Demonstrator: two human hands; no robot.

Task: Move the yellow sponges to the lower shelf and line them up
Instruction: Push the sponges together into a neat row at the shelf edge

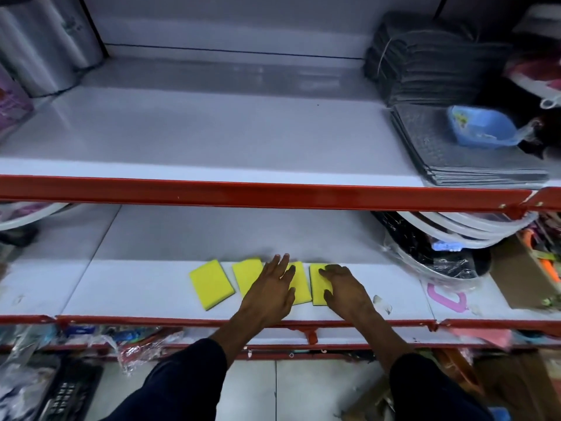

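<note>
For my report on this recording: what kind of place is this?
Probably a household goods shop: red-edged display shelves, stacked grey mats, plastic-wrapped wares, and yellow sponges lined up by two hands.

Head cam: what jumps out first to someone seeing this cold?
Four yellow sponges lie in a row near the front of the lower shelf, bright against the white surface. Both hands rest flat on the row: the left hand over the middle sponges, the right hand on the rightmost. The red rail of the upper shelf cuts across the view above them.

yellow sponges (pixel 211 281) | four, flat | rowed on lower shelf (pixel 136 287)
</note>
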